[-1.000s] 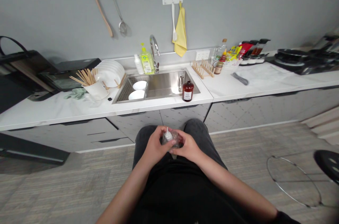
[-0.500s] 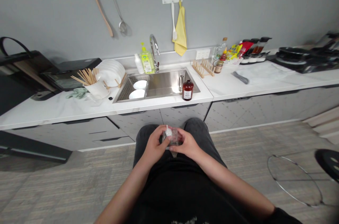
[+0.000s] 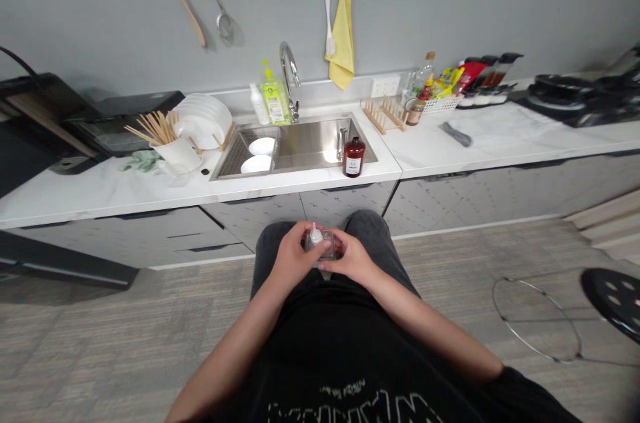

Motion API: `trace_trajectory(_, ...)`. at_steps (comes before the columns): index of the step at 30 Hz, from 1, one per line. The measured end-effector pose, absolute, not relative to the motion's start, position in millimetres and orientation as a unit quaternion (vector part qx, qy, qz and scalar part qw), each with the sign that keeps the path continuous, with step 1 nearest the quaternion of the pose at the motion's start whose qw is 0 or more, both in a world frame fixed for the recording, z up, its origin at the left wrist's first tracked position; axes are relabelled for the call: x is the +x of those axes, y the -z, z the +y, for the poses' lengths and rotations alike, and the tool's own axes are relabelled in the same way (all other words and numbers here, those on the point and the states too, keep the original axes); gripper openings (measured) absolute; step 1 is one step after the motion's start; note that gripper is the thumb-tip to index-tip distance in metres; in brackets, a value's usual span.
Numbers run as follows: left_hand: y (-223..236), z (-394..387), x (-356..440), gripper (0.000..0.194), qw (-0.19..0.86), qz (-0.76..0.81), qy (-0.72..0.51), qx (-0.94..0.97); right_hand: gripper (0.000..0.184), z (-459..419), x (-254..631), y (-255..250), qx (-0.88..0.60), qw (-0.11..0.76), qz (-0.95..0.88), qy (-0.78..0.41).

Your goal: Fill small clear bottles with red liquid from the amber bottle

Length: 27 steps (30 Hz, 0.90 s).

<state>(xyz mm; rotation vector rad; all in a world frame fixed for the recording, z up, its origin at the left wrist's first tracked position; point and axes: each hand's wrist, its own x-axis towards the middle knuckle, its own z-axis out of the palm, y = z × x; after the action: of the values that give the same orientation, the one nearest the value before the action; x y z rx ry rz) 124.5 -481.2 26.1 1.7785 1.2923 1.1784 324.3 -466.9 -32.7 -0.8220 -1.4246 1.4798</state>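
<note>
I hold a small clear bottle with a white pump top (image 3: 319,244) in front of my lap with both hands. My left hand (image 3: 290,258) is wrapped round its left side, thumb close to the pump. My right hand (image 3: 350,258) grips its right side, fingers curled. The bottle's lower part is hidden behind my fingers. Ahead on the white counter (image 3: 440,156), at the sink's (image 3: 310,153) front right corner, stands a brown bottle with a black cap (image 3: 354,158).
Two white bowls (image 3: 257,155) sit in the sink's rack. A cup of chopsticks (image 3: 173,146) and stacked white plates (image 3: 205,120) stand to the left. Soap bottles (image 3: 273,96) flank the tap. Condiments (image 3: 440,86) and a stove (image 3: 575,100) are at right; a stool (image 3: 613,293) sits lower right.
The view has tilted down a little, so the counter sits higher in frame. Both hands keep their grip on the small bottle, shifted slightly.
</note>
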Motion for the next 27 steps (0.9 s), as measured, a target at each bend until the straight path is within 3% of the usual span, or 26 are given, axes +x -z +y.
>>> trace_trajectory(5, -27.6, -481.8, 120.6, 0.032, 0.312, 0.407, -0.456, 0.727, 0.089, -465.5, 325.6, 33.1, -0.329, 0.454, -0.574, -0.597)
trace_trajectory(10, -22.7, -478.8, 122.9, 0.019, 0.278, 0.444, -0.480, 0.704, 0.089, -465.1, 327.1, 33.4, -0.326, 0.449, -0.586, -0.590)
trace_trajectory(16, -27.0, -477.6, 122.7, 0.035, 0.273, 0.395, -0.466, 0.743, 0.088, -463.3, 326.9, 37.4, -0.329, 0.460, -0.582, -0.585)
trace_trajectory(21, -28.2, -476.1, 125.3, 0.015, 0.269, 0.426, -0.473, 0.723, 0.088, -461.6, 328.2, 39.0, -0.321, 0.459, -0.576, -0.595)
trace_trajectory(27, -27.5, -474.4, 125.3, 0.018, 0.240, 0.451, -0.517, 0.687, 0.088, -461.6, 327.6, 40.6, -0.331, 0.458, -0.561, -0.605)
